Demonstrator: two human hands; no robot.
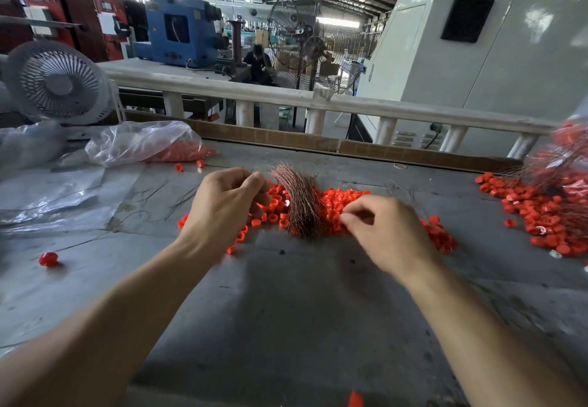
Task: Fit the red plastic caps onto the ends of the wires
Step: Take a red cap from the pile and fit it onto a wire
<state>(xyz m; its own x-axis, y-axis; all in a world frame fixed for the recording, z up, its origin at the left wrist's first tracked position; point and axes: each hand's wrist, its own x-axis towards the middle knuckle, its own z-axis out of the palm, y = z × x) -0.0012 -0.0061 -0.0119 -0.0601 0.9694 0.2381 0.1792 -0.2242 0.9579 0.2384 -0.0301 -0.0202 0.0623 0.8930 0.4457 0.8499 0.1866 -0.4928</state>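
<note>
A heap of small red plastic caps [337,206] lies across the middle of the grey table [286,311]. A curved bundle of thin copper-coloured wires [299,199] rests on top of the heap. My left hand [226,206] hovers over the left part of the caps with its fingers curled; what its fingertips hold is hidden. My right hand [385,231] sits over the right part of the heap, thumb and forefinger pinched together at the caps; any wire or cap between them is too small to make out.
A second pile of red caps with wires fitted [547,215] spreads at the right edge. A clear plastic bag of caps [152,145] lies at the back left, with plastic sheeting [47,196] beside it. One stray cap [48,259] sits at the left. A white fan [57,81] stands behind.
</note>
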